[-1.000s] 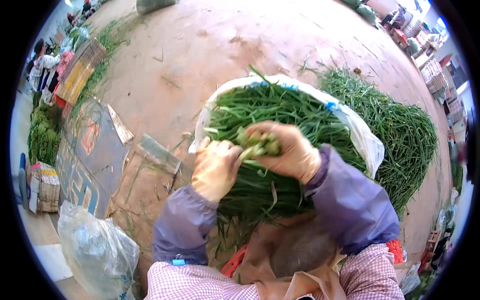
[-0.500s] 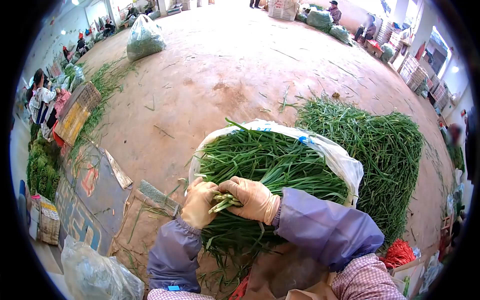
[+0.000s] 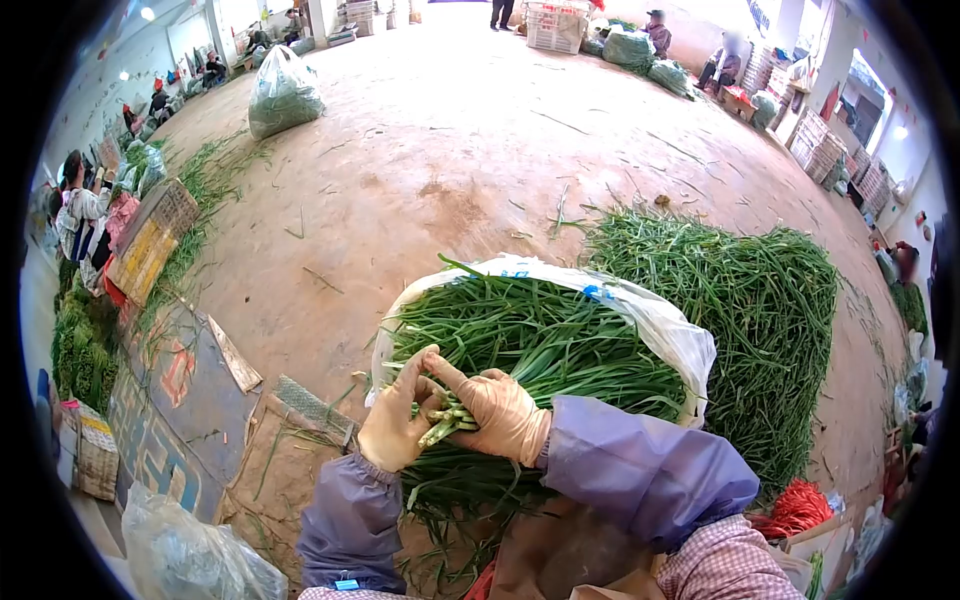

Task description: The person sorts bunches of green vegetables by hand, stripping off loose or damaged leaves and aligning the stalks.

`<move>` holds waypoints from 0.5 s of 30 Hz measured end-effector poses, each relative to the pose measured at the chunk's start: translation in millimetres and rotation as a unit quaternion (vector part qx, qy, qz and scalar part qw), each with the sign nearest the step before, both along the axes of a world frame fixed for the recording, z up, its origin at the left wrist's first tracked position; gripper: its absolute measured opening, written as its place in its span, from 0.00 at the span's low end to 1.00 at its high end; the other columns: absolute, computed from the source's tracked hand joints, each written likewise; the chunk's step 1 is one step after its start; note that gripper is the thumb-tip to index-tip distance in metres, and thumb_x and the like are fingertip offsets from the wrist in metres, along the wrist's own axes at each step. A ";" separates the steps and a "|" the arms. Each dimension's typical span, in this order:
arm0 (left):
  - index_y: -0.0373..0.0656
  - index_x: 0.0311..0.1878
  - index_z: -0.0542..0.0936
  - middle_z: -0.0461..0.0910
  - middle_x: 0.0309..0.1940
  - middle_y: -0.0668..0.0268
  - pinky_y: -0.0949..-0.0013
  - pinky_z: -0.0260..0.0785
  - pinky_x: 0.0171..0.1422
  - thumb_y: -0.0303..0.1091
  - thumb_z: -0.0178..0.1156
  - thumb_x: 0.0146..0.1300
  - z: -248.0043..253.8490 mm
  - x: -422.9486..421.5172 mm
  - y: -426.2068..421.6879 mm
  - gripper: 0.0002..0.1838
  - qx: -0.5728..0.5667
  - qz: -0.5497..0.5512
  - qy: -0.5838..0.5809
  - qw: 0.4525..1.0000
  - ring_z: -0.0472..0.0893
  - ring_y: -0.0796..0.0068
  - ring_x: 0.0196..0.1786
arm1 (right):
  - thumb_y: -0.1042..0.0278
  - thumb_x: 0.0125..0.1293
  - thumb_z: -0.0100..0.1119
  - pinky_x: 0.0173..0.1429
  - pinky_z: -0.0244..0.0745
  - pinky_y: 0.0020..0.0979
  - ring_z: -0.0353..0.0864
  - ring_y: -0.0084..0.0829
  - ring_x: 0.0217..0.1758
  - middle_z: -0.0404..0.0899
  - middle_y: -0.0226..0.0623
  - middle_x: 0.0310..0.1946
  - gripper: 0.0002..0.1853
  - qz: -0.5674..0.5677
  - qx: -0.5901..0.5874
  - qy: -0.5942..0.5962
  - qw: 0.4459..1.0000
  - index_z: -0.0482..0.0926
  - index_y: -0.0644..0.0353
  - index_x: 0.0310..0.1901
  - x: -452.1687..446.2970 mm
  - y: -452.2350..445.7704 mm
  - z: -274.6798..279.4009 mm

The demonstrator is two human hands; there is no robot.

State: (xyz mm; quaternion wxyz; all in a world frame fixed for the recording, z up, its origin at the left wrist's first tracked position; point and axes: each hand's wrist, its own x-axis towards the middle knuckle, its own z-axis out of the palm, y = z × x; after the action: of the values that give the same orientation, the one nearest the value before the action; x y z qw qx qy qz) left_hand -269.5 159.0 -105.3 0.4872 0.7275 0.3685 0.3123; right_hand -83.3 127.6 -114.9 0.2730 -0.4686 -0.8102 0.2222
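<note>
My right hand (image 3: 500,415), in a pale rubber glove, is closed round a bunch of garlic chives (image 3: 447,428), its pale cut ends facing left. My left hand (image 3: 398,415), gloved the same way, has its curled fingers against those ends, and its forefinger tip meets my right hand's above the bunch. Just beyond both hands, a white plastic bag (image 3: 678,345) lies open around a thick heap of long green chives (image 3: 520,325). More leaves hang below my hands. The leaf end of the held bunch blends into the heap.
A large stack of greens (image 3: 740,330) stands right of the bag. Red ties (image 3: 795,508) lie at lower right, a clear plastic bag (image 3: 195,550) at lower left. Flattened cardboard (image 3: 275,470) is on the floor. A filled sack (image 3: 284,95) stands farther off; people sit along the walls.
My forefingers have lifted and come together at their tips above the stem ends. The bunch stays in my right hand. The view has shifted slightly.
</note>
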 end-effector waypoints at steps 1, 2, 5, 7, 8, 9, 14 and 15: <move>0.41 0.72 0.62 0.80 0.33 0.61 0.70 0.70 0.45 0.25 0.54 0.67 -1.6 0.6 -0.4 0.29 -0.013 0.001 -0.024 1.000 0.79 0.73 0.36 | 0.62 0.50 0.70 0.40 0.76 0.48 0.82 0.52 0.36 0.83 0.46 0.35 0.55 0.003 0.060 0.020 0.998 0.45 0.49 0.77 -0.8 2.1 -5.3; 0.41 0.72 0.61 0.79 0.32 0.61 0.70 0.70 0.44 0.27 0.55 0.69 -2.0 0.9 -0.7 0.29 -0.026 0.003 -0.047 0.999 0.79 0.73 0.35 | 0.62 0.50 0.69 0.39 0.76 0.47 0.82 0.52 0.35 0.82 0.46 0.34 0.54 0.001 0.051 0.017 0.999 0.46 0.49 0.77 0.9 2.2 -7.6; 0.36 0.63 0.73 0.80 0.30 0.59 0.67 0.73 0.42 0.28 0.57 0.69 5.9 4.7 -6.6 0.20 0.082 0.052 0.012 0.995 0.81 0.68 0.35 | 0.67 0.48 0.68 0.36 0.77 0.46 0.82 0.50 0.32 0.81 0.45 0.29 0.51 -0.019 0.024 0.018 0.999 0.53 0.47 0.76 10.4 2.3 5.6; 0.35 0.55 0.78 0.81 0.30 0.57 0.66 0.73 0.41 0.31 0.60 0.68 -20.4 4.6 -2.2 0.15 0.116 0.045 0.037 0.992 0.81 0.67 0.34 | 0.72 0.51 0.69 0.43 0.81 0.38 0.86 0.45 0.39 0.84 0.44 0.38 0.45 -0.050 0.034 0.142 0.988 0.60 0.47 0.73 23.3 3.4 -0.3; 0.35 0.51 0.81 0.81 0.30 0.56 0.66 0.73 0.40 0.33 0.61 0.68 -32.3 2.8 -2.4 0.13 0.132 0.042 0.050 0.989 0.82 0.66 0.34 | 0.74 0.52 0.69 0.46 0.82 0.34 0.87 0.41 0.42 0.85 0.43 0.42 0.43 -0.062 0.035 0.197 0.978 0.63 0.47 0.71 28.7 4.6 1.7; 0.35 0.44 0.84 0.83 0.30 0.55 0.65 0.73 0.41 0.35 0.62 0.67 -30.2 4.3 -8.4 0.12 0.157 0.054 0.049 0.985 0.82 0.63 0.34 | 0.76 0.56 0.68 0.53 0.81 0.28 0.86 0.32 0.49 0.84 0.41 0.49 0.37 -0.067 -0.009 0.259 0.964 0.67 0.49 0.69 31.1 3.9 2.8; 0.38 0.56 0.79 0.82 0.34 0.62 0.66 0.72 0.44 0.31 0.62 0.67 -43.2 -9.8 -18.6 0.16 0.071 0.167 -0.047 0.982 0.80 0.66 0.36 | 0.82 0.57 0.65 0.51 0.74 0.20 0.75 0.15 0.45 0.79 0.24 0.45 0.26 -0.111 -0.038 0.394 0.912 0.76 0.60 0.59 39.0 1.0 12.7; 0.38 0.57 0.78 0.83 0.38 0.60 0.63 0.72 0.50 0.33 0.62 0.67 -46.3 -11.9 -17.4 0.18 0.109 0.193 -0.048 0.974 0.81 0.63 0.42 | 0.83 0.57 0.65 0.51 0.74 0.20 0.75 0.15 0.44 0.79 0.24 0.44 0.25 -0.122 -0.023 0.397 0.909 0.76 0.60 0.58 40.2 1.3 14.6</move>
State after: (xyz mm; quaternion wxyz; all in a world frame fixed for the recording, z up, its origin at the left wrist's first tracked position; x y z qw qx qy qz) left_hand -281.4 141.6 -151.6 0.3522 0.6754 0.4419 0.4738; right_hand -43.2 128.9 -100.3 0.5867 -0.4428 -0.5660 0.3733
